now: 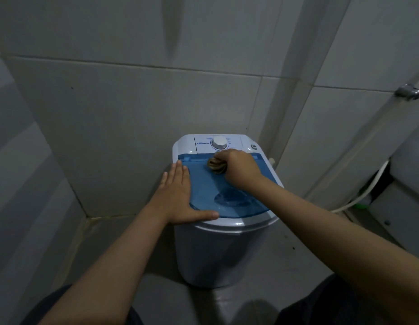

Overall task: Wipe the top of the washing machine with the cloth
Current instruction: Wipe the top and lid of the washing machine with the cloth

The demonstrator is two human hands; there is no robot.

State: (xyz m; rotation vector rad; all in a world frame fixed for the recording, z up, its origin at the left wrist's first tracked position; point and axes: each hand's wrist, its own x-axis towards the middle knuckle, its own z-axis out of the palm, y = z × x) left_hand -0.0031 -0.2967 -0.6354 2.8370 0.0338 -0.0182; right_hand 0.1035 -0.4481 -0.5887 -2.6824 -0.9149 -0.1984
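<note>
1. Grey tiled walls (138,109) closed in a narrow corner, and a small white washing machine (218,252) was placed on the floor against them, so the work was done from above and close.
2. Its top was covered by a blue translucent lid (208,191), with a white control panel behind it, where a round dial (219,143) was seen.
3. The left hand (175,195) was laid open and flat on the left edge of the lid, fingers stretched forward and thumb along the front rim. It was probably put there to keep the light machine from sliding while pressure was given.
4. The right hand (239,167) was closed around a bunched brownish cloth (216,165), which was pressed on the far part of the lid, just in front of the dial.
5. The cloth was held as a wad, it seems, so that force could be put on a small area.
6. The near part of the lid was judged as not yet reached by the cloth at this position.
7. A pale hose (365,191) was seen at the right, well apart from the machine.
</note>
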